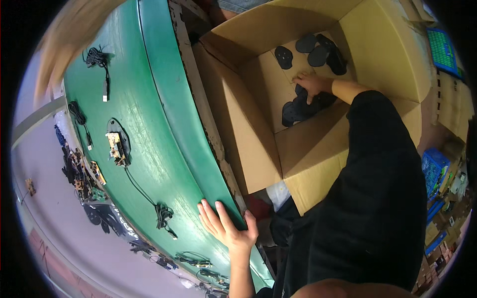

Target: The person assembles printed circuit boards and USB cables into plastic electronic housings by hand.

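Black shells [294, 115] lie beneath the half-spread right hand [313, 84], grip unclear; left hand [232, 232] rests open on the counter [154, 129].

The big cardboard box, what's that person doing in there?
The person's right hand is down inside the big cardboard box, at a cluster of black pieces; I can't tell whether it grips one. More flat, rounded black pieces lie nearby in the box. The left hand rests open on the edge of the green table. On that table lie bundled black cables and a circuit board.
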A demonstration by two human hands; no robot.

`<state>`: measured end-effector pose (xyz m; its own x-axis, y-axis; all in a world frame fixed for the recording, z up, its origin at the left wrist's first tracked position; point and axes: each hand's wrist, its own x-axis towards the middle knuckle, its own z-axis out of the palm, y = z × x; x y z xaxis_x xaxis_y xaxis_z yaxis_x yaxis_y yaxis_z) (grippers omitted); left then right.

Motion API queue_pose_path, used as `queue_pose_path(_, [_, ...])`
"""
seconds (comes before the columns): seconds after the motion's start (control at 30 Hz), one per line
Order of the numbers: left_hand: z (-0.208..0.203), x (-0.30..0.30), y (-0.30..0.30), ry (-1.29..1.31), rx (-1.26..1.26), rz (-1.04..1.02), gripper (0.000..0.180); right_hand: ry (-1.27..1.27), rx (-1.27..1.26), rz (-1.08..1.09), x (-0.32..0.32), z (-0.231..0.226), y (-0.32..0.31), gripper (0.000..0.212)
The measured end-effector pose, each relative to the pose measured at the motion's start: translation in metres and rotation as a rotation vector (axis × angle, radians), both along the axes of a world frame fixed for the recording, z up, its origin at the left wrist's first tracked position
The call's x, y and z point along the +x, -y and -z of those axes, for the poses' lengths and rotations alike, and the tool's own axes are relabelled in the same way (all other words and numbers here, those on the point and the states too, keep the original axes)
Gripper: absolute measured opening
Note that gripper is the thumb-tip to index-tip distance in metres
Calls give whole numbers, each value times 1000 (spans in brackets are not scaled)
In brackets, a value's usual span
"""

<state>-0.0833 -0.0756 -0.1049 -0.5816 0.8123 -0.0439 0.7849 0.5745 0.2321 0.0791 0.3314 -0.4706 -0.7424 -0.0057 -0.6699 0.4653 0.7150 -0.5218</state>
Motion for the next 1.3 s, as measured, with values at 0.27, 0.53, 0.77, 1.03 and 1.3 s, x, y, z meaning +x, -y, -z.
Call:
queue_pose_path(0.27, [-1,2,0,8,15,-16,78,70,68,-307,6,-12,18,102])
queue_pose_path(0.53, [1,3,3,-9,31,-38,79,273,-197,-57,0,-4,56,98])
queue_pose_path(0.77, [0,3,8,14,34,-21,80,249,-45,128,-43,-9,130,122])
queue_pose_path(1.03, [2,8,14,45,59,-37,82,304,27,119,-54,-8,149,125])
queue_pose_path(1.3, [2,8,19,36,100,-58,80,337,-351,178,-70,-28,135,105])
